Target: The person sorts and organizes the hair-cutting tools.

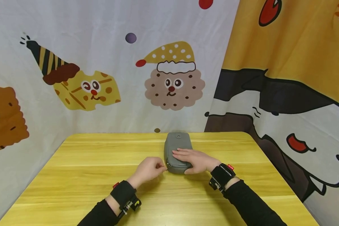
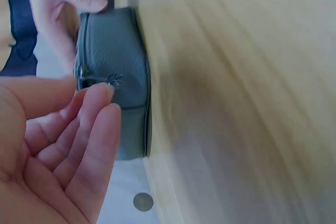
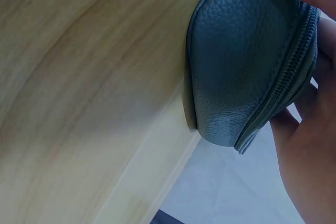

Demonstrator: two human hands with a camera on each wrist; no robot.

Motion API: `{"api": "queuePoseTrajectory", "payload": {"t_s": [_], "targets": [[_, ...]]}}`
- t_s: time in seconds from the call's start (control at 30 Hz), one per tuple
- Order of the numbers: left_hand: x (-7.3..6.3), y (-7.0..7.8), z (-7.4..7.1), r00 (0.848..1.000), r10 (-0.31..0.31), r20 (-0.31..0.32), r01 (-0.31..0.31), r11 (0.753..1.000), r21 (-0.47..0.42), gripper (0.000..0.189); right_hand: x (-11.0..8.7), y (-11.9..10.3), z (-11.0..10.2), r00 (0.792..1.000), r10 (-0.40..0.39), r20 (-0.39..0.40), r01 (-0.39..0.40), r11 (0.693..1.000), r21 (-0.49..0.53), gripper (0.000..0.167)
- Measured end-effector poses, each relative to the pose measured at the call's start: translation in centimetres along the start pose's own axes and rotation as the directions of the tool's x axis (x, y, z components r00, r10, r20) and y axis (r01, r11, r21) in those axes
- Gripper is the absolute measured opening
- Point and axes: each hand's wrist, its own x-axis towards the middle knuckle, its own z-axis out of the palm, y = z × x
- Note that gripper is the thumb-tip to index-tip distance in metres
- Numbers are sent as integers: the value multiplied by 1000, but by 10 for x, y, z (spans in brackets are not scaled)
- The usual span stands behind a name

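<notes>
A grey leather-textured zip pouch [image 1: 177, 142] lies on the table, longer from front to back, with a small round stud on its far top end. At its near left corner my left hand [image 1: 149, 169] pinches the zipper pull [image 2: 112, 81] between thumb and fingertip. My right hand [image 1: 200, 160] rests on the pouch's top with fingers laid out straight, its thumb against the near end. The right wrist view shows the zipper [image 3: 286, 74] along the pouch's upper edge, closed on that side. The pouch's inside is hidden.
The pouch stands on a yellow wood-grain table [image 1: 101, 188], near its back edge. Behind the table hangs a white curtain [image 1: 101, 18] with cartoon prints, and an orange printed cloth [image 1: 305, 47] is at the right.
</notes>
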Motion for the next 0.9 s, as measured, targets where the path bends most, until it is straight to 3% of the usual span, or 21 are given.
{"api": "queuePoseTrajectory", "payload": {"t_s": [0.23,0.4,0.57,0.63,0.8,0.9], "targets": [[5,-4,-8,989,-133,-62,126,986,-106,11,0,1,1,1000,-7,-9,6,1000,-7,79],[7,-1,-9,985,-134,-113,118,984,-136,9,0,2,1,1000,-10,-10,10,1000,-1,79],[8,0,-3,978,-69,-197,45,991,-127,7,0,4,3,1000,-10,-17,10,1000,-3,80],[8,0,1,973,-84,-213,54,988,-142,6,-1,5,3,1000,-12,-21,12,1000,1,80],[8,-1,10,959,-197,-202,149,961,-232,4,-1,5,4,1000,-21,-22,21,1000,4,80],[9,-3,14,954,-223,-200,169,952,-253,4,-1,4,5,1000,-14,-22,14,1000,7,80]]}}
